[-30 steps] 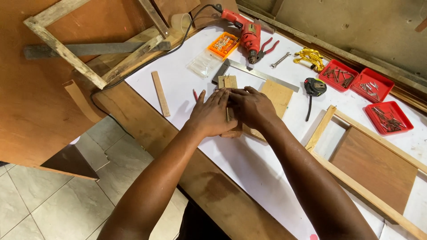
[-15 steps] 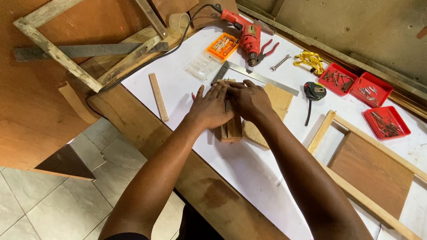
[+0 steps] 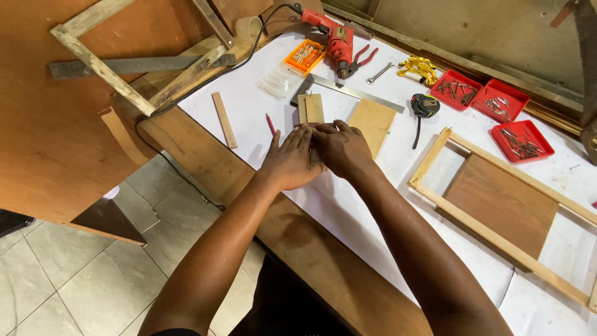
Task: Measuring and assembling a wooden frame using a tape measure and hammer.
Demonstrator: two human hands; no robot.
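Note:
My left hand (image 3: 291, 160) and my right hand (image 3: 339, 148) lie side by side on the white-covered table (image 3: 348, 211), palms down over short wooden strips (image 3: 311, 109). The far ends of the strips stick out beyond my fingertips; the near ends are hidden under my hands. Both hands press flat on the strips with fingers together. A light plywood square (image 3: 372, 124) lies just right of my right hand. A red pencil (image 3: 270, 124) rests left of my left hand.
A loose wooden slat (image 3: 224, 119) lies at left. A red drill (image 3: 336, 38), an orange bit case (image 3: 305, 56), a steel ruler (image 3: 357, 92), a tape measure (image 3: 425, 106) and three red trays of screws (image 3: 497, 102) sit at the back. A wooden frame with a brown panel (image 3: 497, 205) lies at right.
The view shifted as my head moved. My hands drew slightly nearer along the strips, whose far ends now show beyond my fingertips.

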